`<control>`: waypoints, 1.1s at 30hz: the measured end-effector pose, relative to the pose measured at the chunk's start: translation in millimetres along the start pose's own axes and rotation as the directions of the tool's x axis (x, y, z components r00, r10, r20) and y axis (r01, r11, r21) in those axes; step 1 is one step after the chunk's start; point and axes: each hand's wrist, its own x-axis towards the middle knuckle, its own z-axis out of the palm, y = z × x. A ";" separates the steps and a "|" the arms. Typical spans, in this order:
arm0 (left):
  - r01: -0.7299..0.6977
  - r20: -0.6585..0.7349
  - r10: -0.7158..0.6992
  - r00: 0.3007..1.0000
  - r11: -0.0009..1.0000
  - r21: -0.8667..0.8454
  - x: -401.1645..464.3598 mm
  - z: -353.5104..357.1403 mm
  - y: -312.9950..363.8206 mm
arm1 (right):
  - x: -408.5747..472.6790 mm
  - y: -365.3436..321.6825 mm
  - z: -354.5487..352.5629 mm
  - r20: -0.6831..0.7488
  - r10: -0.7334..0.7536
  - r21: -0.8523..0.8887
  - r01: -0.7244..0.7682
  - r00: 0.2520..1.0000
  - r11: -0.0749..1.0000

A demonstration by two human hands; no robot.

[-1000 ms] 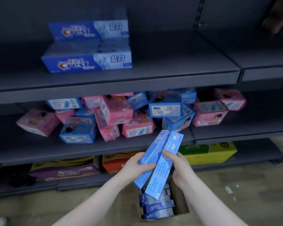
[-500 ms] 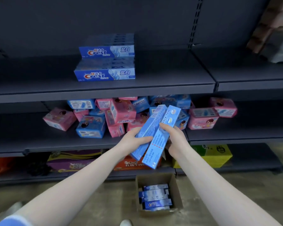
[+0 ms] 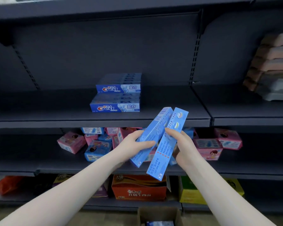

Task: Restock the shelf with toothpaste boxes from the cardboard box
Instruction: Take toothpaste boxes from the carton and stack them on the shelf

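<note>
Two light-blue toothpaste boxes are held tilted in front of the shelves. My left hand (image 3: 134, 142) grips the left toothpaste box (image 3: 153, 132), and my right hand (image 3: 181, 144) grips the right toothpaste box (image 3: 168, 144). Two stacks of blue Crest toothpaste boxes (image 3: 116, 98) lie on the dark upper shelf (image 3: 55, 116), above and left of my hands. The cardboard box (image 3: 158, 214) sits on the floor at the bottom edge, with a blue toothpaste box (image 3: 160, 223) showing inside.
The middle shelf (image 3: 39, 162) holds a heap of pink and blue small cartons (image 3: 82, 142). Orange (image 3: 137, 188) and yellow-green cartons (image 3: 193, 193) stand on the bottom shelf. Stacked pale items (image 3: 271, 66) fill the upper right bay.
Both hands have lifted the two boxes upward toward the upper shelf. The view has tilted up, so the floor carton sits at the bottom edge.
</note>
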 end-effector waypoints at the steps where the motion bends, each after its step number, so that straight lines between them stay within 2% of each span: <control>1: -0.012 -0.002 0.012 1.000 1.000 0.005 1.0 -4.6 6.5 | 2.2 -6.0 2.5 0.018 -0.018 -0.002 0.018 1.000 1.000; 8: -0.043 -0.021 0.044 0.999 0.998 0.055 13.7 -43.8 38.0 | 25.9 -39.0 27.8 0.124 -0.095 -0.047 0.101 0.988 0.994; 22: -0.101 -0.055 0.114 0.992 0.974 0.202 87.2 -151.2 51.8 | 113.1 -74.0 101.8 0.059 -0.161 -0.086 0.166 0.985 0.982; 27: -0.139 -0.072 0.183 0.980 0.903 0.406 112.0 -183.1 51.0 | 140.9 -82.1 113.0 0.020 -0.191 -0.097 0.192 0.981 0.977; 33: -0.165 0.013 0.201 0.980 0.765 0.622 134.2 -209.7 46.6 | 163.2 -83.2 120.8 -0.007 -0.198 -0.181 0.193 0.980 0.964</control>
